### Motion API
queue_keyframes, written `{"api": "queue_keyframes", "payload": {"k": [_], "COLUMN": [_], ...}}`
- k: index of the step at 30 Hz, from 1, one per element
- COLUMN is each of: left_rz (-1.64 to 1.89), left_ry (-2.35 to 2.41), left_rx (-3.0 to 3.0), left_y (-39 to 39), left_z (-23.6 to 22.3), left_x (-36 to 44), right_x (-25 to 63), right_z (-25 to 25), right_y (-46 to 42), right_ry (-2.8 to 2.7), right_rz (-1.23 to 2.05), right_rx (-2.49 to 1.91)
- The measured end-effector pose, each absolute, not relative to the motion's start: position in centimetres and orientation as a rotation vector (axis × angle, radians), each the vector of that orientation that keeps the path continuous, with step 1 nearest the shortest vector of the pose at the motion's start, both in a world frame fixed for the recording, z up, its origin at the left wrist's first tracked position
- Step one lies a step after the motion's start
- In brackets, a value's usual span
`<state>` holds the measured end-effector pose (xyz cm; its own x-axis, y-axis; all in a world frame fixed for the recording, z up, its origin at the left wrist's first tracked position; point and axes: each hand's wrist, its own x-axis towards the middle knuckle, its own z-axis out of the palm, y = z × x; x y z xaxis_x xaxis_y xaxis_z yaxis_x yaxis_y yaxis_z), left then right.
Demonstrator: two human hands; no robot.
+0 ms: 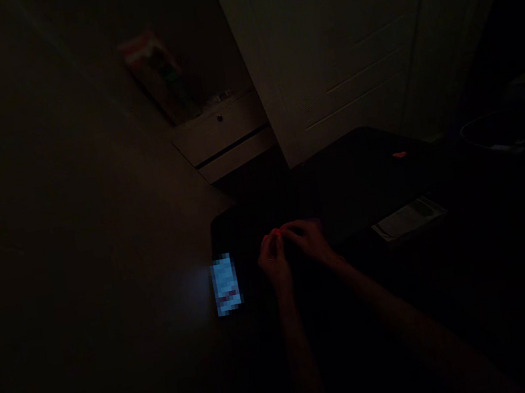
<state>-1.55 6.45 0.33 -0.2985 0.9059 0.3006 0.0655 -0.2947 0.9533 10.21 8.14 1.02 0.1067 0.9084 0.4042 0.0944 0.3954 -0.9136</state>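
In very dim light both hands meet over the dark table (342,186). A small bright red piece (277,231), too small and dark to name, shows at their fingertips. My left hand (273,259) is closed in a pinch on it, fingers pointing up. From the right, my right hand (308,239) also pinches, with its thumb and forefinger tips at the same red piece. The palm sides and the lower part of the piece are hidden in shadow. Another small orange-red piece (399,155) lies farther right on the table.
A lit screen (226,284), its content blurred, stands left of my hands beside the wall (75,257). Behind are a drawer unit (225,128) and a pale panel (331,42). Papers (408,218) lie at the table's near edge; a round rim (487,119) shows at right.
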Motion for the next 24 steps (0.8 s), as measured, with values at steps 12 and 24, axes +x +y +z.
{"api": "queue_keyframes", "payload": {"k": [12,24], "left_rz": [1.681,1.777], "left_ry": [1.316,1.255], "left_rx": [1.317,1.121], "left_y": [6.5,6.2], "left_z": [0.3,1.0], "left_x": [-1.7,-1.2], "right_x": [10.3,10.2], "right_z": [0.5,1.3], "right_y": [8.6,8.1], "right_ry": [-1.366,-1.456], "right_rz": [0.778,0.705], "right_rx": [-1.021,-0.896]}}
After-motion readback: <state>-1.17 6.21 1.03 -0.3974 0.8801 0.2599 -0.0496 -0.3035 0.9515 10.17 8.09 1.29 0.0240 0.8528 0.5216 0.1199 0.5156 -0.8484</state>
